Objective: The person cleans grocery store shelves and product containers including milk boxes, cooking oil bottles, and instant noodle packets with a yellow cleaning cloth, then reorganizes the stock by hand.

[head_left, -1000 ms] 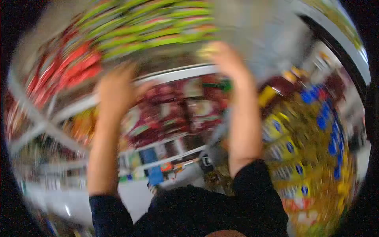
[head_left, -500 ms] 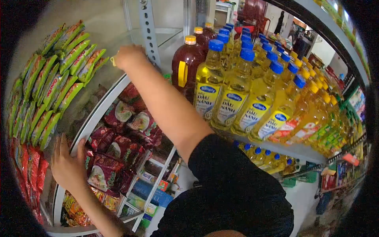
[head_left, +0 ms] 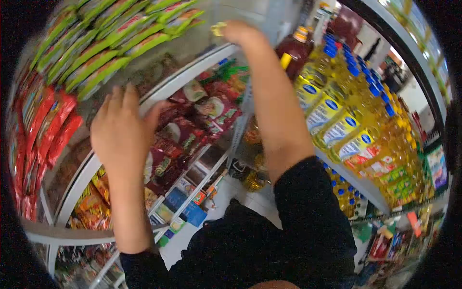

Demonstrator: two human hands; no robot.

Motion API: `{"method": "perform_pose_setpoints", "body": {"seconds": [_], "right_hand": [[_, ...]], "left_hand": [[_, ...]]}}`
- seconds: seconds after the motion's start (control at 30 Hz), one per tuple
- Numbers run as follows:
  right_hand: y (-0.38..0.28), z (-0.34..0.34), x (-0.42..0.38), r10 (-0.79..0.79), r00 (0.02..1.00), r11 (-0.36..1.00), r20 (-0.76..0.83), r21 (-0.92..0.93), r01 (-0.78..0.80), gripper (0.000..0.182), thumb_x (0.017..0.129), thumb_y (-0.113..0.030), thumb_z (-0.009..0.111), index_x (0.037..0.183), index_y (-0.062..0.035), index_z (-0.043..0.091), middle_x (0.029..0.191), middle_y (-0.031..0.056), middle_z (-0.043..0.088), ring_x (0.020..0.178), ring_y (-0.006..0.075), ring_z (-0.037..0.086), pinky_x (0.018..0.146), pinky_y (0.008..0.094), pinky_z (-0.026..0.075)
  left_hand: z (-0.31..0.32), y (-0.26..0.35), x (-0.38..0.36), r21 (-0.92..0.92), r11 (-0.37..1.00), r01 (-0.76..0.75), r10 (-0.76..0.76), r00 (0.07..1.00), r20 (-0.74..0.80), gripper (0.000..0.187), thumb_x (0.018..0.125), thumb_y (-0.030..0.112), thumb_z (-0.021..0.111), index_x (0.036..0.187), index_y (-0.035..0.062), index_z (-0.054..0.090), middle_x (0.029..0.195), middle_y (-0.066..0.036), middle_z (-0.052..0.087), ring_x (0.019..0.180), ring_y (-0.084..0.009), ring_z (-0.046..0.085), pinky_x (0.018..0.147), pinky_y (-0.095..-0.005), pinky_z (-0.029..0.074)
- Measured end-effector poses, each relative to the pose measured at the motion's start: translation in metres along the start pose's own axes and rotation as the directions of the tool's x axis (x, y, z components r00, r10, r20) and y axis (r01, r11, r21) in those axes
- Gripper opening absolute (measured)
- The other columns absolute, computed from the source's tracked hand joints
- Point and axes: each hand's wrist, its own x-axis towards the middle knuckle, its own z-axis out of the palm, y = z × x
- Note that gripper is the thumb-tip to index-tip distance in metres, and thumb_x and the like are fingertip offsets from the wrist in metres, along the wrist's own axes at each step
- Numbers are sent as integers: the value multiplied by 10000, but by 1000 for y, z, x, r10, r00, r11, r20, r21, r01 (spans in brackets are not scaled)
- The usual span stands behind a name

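Observation:
My left hand [head_left: 120,127] is at the metal front edge of the glass shelf [head_left: 180,72], fingers stretched out over the shelf and thumb apart, with nothing held. Farther back and to the right, my right hand [head_left: 244,36] is closed on a crumpled yellow piece [head_left: 218,29], perhaps cloth, that pokes out on its left side. It is close over the shelf surface, beside the metal upright. Green packets [head_left: 127,31] stand in rows left of my right hand. Red packets [head_left: 50,123] lie on the shelf to the left of my left hand.
Purple noodle packs [head_left: 185,127] fill a lower shelf beneath the glass. Orange packets [head_left: 91,207] lie at its near end. Oil bottles with blue caps [head_left: 332,108] crowd the shelf on the right, with a dark red jug [head_left: 294,50] behind them.
The view has turned, so the shelf and packets appear farther right and larger. The yellow piece is still in my right hand. My left hand stays at the shelf edge.

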Motion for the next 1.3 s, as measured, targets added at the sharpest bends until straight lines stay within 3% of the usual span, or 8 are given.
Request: {"method": "perform_pose_setpoints", "body": {"seconds": [0.2, 0.3, 0.4, 0.47, 0.7, 0.9, 1.0, 1.3], "right_hand": [[8, 6, 16, 14, 999, 992, -43, -121, -19, 394, 854, -323, 401, 1018, -5, 565, 1046, 237, 564, 954, 372, 545, 835, 427, 412], [5, -1, 28, 20, 997, 985, 79, -174, -6, 433, 869, -352, 379, 1046, 2, 554, 1068, 242, 554, 979, 376, 532, 862, 417, 399], [6, -1, 51, 92, 984, 964, 152, -263, -50, 454, 871, -363, 362, 1105, -9, 525, 1097, 223, 550, 1002, 360, 529, 880, 401, 390], [26, -11, 76, 44, 962, 949, 270, -314, 45, 481, 871, -384, 350, 1138, -14, 503, 1147, 208, 527, 1046, 346, 505, 896, 402, 375], [6, -6, 108, 272, 925, 912, 264, -377, -160, 594, 857, -487, 323, 1260, -60, 414, 1321, 168, 382, 1174, 322, 400, 957, 415, 325], [12, 4, 155, 269, 900, 873, 342, -482, -77, 611, 851, -535, 321, 1288, -116, 397, 1341, 129, 369, 1186, 295, 398, 975, 403, 319], [27, 17, 182, 146, 944, 905, 296, -426, -7, 473, 747, -301, 507, 1190, -136, 516, 1285, 148, 433, 1169, 286, 433, 957, 398, 350], [-17, -10, 101, 249, 935, 888, 251, -444, -117, 558, 863, -452, 313, 1284, -97, 397, 1342, 129, 369, 1234, 283, 348, 993, 407, 291]], "left_hand": [[-3, -2, 1, -46, 999, 20, -18, 998, 55, 564, 718, 452, 621, 1086, 29, 556, 1105, -160, 567, 1016, -290, 547, 841, -369, 439], [-2, -4, 2, -76, 997, 18, -14, 999, 47, 557, 713, 437, 630, 1089, 33, 551, 1105, -164, 567, 1011, -287, 550, 842, -365, 437], [-1, -5, 2, -84, 996, 16, -12, 999, 52, 536, 707, 412, 646, 1085, 43, 552, 1106, -153, 567, 1008, -284, 548, 828, -367, 442], [0, -6, 2, -73, 997, 20, -16, 998, 59, 528, 701, 391, 659, 1089, 50, 549, 1107, -139, 565, 1009, -280, 545, 821, -367, 444], [1, -5, 7, -89, 995, 50, -43, 997, 71, 548, 673, 389, 676, 1092, 58, 548, 1095, -127, 571, 995, -273, 554, 804, -370, 448], [9, -2, 10, -63, 996, 63, -60, 997, 42, 513, 645, 376, 702, 1040, 71, 584, 1068, -129, 588, 963, -281, 574, 795, -372, 458], [9, 0, 12, -49, 996, 72, -70, 996, 48, 500, 634, 377, 711, 1016, 76, 596, 1063, -124, 593, 955, -283, 578, 795, -369, 460], [5, -1, 8, -54, 997, 53, -52, 999, 18, 492, 655, 384, 702, 1025, 79, 596, 1057, -124, 599, 955, -259, 583, 788, -361, 465]]}}
